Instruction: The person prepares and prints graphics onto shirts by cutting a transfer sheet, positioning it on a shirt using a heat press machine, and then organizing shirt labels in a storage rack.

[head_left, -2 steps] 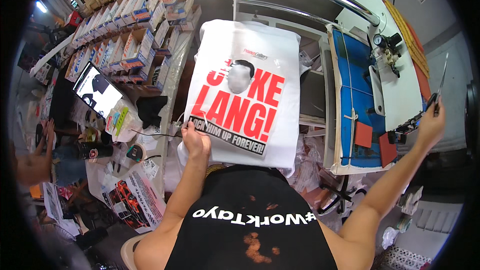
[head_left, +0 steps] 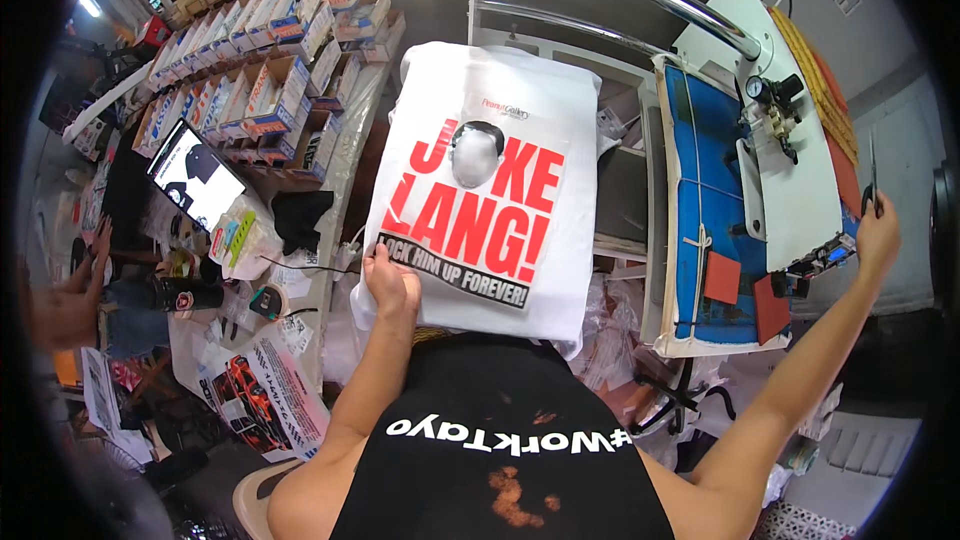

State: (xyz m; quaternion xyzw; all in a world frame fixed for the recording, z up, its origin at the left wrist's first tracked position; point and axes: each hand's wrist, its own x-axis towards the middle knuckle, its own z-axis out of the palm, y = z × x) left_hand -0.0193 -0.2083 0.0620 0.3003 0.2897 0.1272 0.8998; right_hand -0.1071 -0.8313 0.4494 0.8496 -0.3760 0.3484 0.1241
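Left hand [head_left: 392,285]: fingers clamped on corner of printed film [head_left: 462,225]; shirt [head_left: 562,90] beyond. Right hand [head_left: 880,232]: fingers clamped on scissors [head_left: 870,194].

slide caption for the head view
Left hand at one corner of a printed design on a white shirt, right hand holding scissors.

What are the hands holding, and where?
Right hand: scissors, by the handles. Left hand: printed film, apparently pinched at its near-left corner.
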